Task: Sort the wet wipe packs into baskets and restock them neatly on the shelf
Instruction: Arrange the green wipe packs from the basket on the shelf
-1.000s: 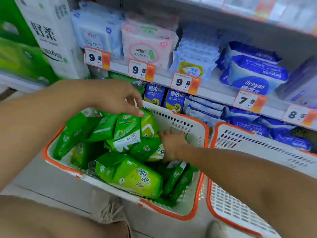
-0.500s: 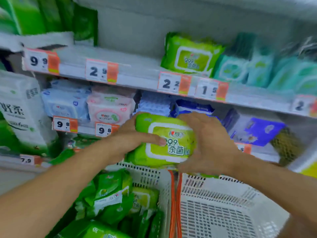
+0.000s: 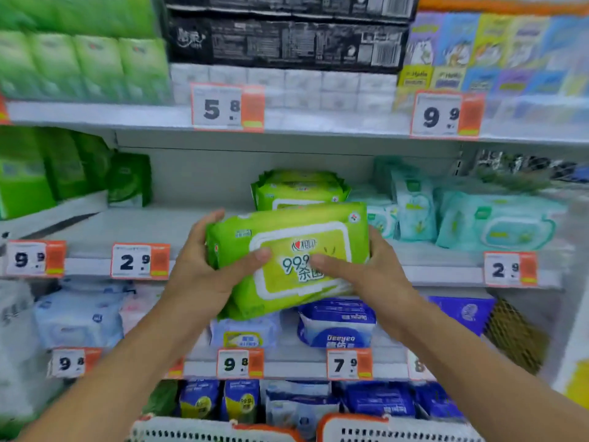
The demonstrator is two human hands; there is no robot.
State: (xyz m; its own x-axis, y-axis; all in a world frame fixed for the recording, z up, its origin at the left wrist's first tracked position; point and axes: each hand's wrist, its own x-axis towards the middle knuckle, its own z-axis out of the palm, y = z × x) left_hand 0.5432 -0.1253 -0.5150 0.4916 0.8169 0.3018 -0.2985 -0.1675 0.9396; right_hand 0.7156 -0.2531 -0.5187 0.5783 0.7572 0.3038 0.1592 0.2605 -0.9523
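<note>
Head view: a green wet wipe pack (image 3: 288, 260) is held in the air in front of the shelf (image 3: 197, 224), tilted with its right end higher. Its wrapper is bright green with a white-bordered label panel, printed "99.9" above Chinese characters, and a small red logo near the top. The left hand (image 3: 204, 266) grasps the pack's left end, thumb lying across the front face, fingers wrapped behind the end. The right hand (image 3: 366, 272) grasps the right end, thumb laid over the label, remaining fingers hidden behind the pack. The pack sits between the two hands, level with the shelf edge bearing the price tags (image 3: 140, 261). Directly behind it, a stack of matching green packs (image 3: 299, 189) rests on the shelf. Pale teal packs (image 3: 497, 221) lie to the right of that stack. Two white baskets (image 3: 223, 433) with orange rims show at the bottom edge.
</note>
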